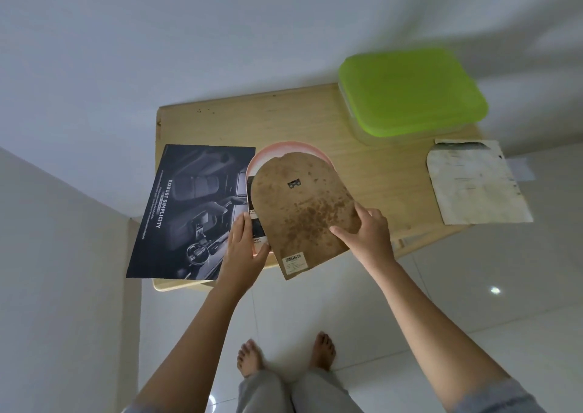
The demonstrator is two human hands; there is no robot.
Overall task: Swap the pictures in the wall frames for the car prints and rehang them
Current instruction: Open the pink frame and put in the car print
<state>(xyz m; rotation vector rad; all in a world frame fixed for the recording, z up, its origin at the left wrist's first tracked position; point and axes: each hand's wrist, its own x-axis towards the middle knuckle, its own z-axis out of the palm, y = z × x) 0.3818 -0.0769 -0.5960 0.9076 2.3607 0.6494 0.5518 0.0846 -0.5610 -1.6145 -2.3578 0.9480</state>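
Note:
A pink arch-shaped frame (285, 147) lies face down on the wooden table (362, 173). Over it sits its brown stained backing board (299, 211) with a small metal hanger and a barcode sticker. My right hand (367, 234) grips the board's right edge, thumb on top. My left hand (244, 245) rests with straight fingers against the frame's left edge. A dark strip of a print (257, 220) shows between frame and board. A dark car-interior print (189, 211) lies to the left, overhanging the table's front edge.
A clear plastic box with a green lid (410, 94) stands at the table's back right. A stained old paper (476, 182) lies at the right edge. White walls close in behind and to the left. My bare feet (284, 356) stand on white tile.

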